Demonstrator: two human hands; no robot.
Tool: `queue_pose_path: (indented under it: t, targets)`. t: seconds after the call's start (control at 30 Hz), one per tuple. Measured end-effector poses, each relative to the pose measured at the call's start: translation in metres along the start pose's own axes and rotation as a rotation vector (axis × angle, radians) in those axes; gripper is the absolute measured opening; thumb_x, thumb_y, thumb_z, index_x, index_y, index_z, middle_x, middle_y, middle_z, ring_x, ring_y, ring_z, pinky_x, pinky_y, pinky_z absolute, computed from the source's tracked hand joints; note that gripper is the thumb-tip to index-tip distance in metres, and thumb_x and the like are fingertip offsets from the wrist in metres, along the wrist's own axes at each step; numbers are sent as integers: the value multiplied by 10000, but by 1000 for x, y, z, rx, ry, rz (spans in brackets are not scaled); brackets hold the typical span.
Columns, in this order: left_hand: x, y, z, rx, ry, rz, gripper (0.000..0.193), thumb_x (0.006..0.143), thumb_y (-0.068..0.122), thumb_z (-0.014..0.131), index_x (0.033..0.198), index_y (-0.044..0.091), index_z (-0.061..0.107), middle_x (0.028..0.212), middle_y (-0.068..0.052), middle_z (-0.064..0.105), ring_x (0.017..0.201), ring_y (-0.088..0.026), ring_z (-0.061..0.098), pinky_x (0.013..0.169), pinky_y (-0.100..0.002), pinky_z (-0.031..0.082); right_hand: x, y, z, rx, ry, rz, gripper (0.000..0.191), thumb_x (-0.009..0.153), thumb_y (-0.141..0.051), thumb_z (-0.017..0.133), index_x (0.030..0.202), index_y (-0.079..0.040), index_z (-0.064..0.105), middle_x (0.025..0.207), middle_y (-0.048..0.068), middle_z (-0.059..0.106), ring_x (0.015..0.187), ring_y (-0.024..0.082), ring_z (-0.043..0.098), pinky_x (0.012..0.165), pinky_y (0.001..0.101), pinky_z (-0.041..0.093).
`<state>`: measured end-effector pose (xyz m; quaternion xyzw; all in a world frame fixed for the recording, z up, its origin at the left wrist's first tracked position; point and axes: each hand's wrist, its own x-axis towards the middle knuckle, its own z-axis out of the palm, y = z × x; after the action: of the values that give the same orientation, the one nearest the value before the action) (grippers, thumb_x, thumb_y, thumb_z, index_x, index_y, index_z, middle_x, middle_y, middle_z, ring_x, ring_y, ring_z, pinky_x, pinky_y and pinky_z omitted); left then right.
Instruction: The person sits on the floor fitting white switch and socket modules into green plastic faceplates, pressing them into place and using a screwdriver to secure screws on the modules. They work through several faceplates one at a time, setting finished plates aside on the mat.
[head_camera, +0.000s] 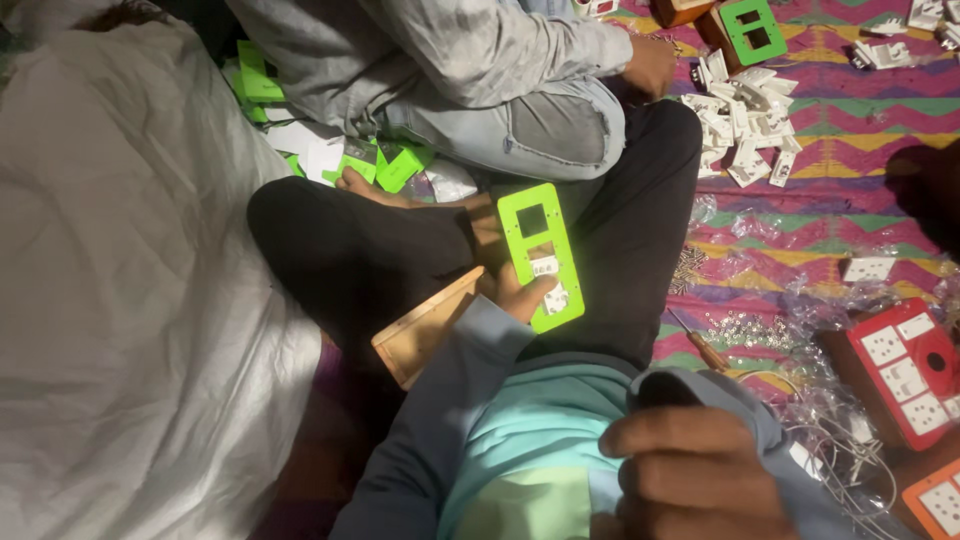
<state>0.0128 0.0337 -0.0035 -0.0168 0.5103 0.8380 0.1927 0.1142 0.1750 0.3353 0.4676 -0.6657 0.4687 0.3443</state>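
My left hand (520, 292) pinches the green switch plate (540, 255) on my knee, my right hand (690, 470) is clenched on nothing, so the white sockets (550, 282) might pop out.

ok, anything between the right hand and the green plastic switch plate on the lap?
Nothing visible. The bright green rectangular plastic plate rests on the black-trousered lap, left hand fingers already on it. The right hand is near the chest, apart from it, with only clothing between.

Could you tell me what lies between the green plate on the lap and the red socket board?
In the head view, between the green plate and the red socket board: a black-trousered leg, a screwdriver, small screws.
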Motion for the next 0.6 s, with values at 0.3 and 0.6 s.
queue_pose_path:
  t: [0.3, 0.6]
  targets:
    - [-2, -3, -1, 29, 176, -117, 427, 824, 50, 733, 1221, 29, 578, 1078, -98, 702, 938, -215, 721, 800, -357, 605, -57, 1, -4, 2, -20, -176, 201, 703, -24, 660, 547, -44, 534, 543, -27, 469, 435, 94, 497, 646, 284, 652]
    - [-20, 42, 13, -138, 79, -79, 443, 820, 38, 715, 1248, -9, 612, 1085, -131, 698, 964, -254, 711, 817, -372, 595, -29, 37, -13, -39, -133, 258, 173, 788, 29, 729, 843, 17, 566, 637, 51, 555, 585, 232, 608, 669, 371, 565]
